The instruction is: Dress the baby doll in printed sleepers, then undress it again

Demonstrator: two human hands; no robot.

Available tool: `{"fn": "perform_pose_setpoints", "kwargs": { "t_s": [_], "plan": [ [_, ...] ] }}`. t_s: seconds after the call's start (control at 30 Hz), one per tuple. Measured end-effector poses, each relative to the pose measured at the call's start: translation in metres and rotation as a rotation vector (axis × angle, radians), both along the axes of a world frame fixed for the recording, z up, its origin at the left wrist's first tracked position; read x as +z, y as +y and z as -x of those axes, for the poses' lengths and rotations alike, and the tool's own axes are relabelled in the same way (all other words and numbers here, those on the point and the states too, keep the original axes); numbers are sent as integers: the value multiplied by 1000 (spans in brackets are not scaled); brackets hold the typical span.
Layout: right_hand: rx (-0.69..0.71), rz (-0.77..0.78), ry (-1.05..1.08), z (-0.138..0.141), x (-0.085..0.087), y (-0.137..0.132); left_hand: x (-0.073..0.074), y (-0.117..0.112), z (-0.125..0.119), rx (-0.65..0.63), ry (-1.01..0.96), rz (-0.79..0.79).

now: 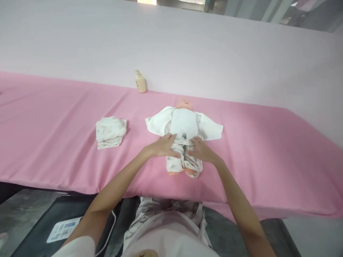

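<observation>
A baby doll [184, 104] lies on its back on the pink table cover [53, 135], dressed in a white top [184, 123] and patterned trousers [182, 162]. My left hand [165, 145] rests on the doll's waist at the left, fingers together on the trouser band. On the right of the waist, my right hand [201, 149] lies in the same way, its fingers curled into the cloth. The doll's orange feet stick out below the trouser legs, toward me.
A folded patterned cloth [110, 132] lies to the left of the doll. A small cream pump bottle [140, 81] stands at the back of the table against the pale wall. The table's near edge runs just above my lap.
</observation>
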State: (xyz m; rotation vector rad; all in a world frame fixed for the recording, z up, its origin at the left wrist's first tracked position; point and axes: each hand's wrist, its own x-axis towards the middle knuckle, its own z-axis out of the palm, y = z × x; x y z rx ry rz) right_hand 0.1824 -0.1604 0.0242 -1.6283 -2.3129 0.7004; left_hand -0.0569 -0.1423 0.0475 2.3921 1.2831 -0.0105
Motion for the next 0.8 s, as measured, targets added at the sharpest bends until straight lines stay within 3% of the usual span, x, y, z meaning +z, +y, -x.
{"fn": "perform_pose_setpoints", "kwargs": {
  "t_s": [0.1, 0.23, 0.37, 0.53, 0.67, 0.8],
  "plan": [
    [-28, -71, -6, 3, -10, -22, -16, -23, -7, 18, 54, -135],
    [-174, -218, -33, 13, -23, -30, -28, -39, -20, 57, 66, -300],
    [-198, -302, -15, 27, -33, -45, -34, -57, -24, 59, 1, -333],
    [-248, -273, 248, 25, -42, -81, -46, -88, -15, 57, -232, -383],
    [-239, -293, 266, 26, -47, -104, -50, -99, -13, 67, -167, -403],
    [-310, -458, 171, 40, -54, -119, -59, -107, -16, 31, -114, -502]
  ]
}}
